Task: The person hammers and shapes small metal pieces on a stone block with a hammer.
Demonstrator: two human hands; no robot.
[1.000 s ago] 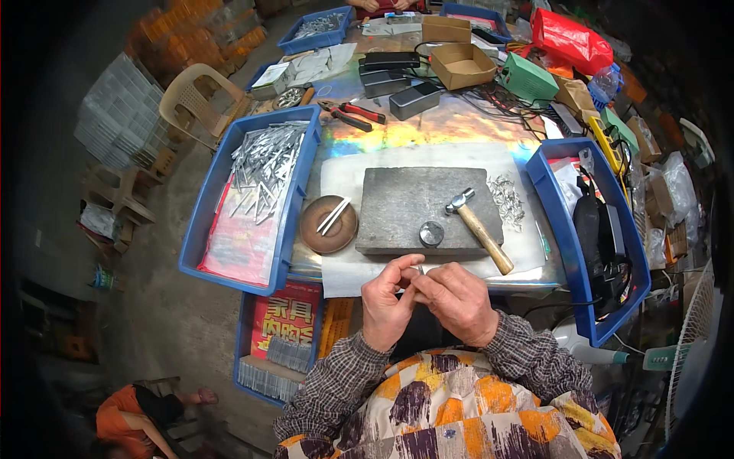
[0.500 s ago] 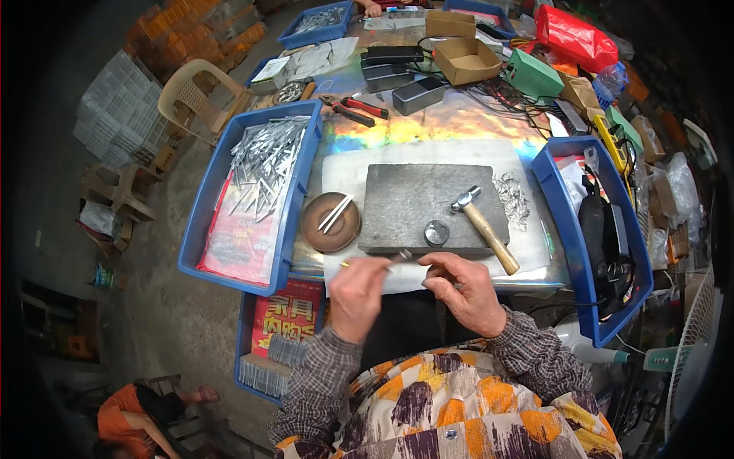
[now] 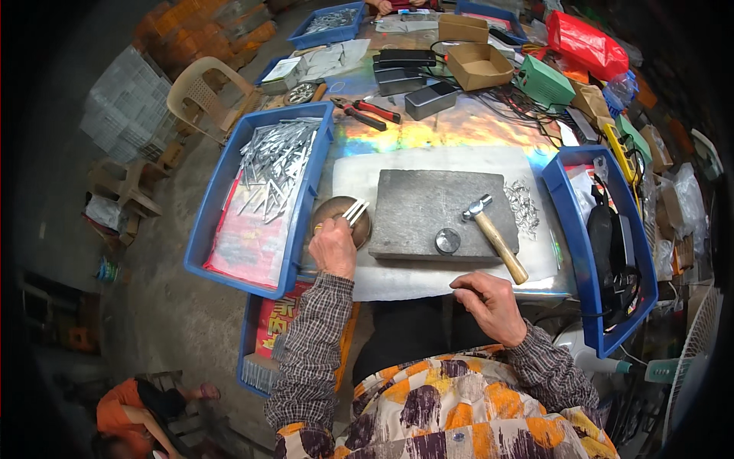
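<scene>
My left hand is over the near side of a round brown dish, its fingers closed at the lower ends of several thin pale metal strips. They appear to pinch one strip, though the fingertips are partly hidden. My right hand hovers by the table's near edge, fingers curled and thumb against them; what they hold, if anything, is hidden. Beyond it lies a dark grey block on a white sheet. A hammer with a wooden handle and a small round metal piece rest on the block.
A blue tray of metal strips stands left; another blue tray with black items is at right. Small silvery pieces lie right of the block. Pliers, boxes and cables lie farther back. A person's hands show at the far end.
My left hand has moved left and away from me to the brown dish, where another strip now shows. My right hand has drawn slightly right and nearer my body. The view has shifted a little.
</scene>
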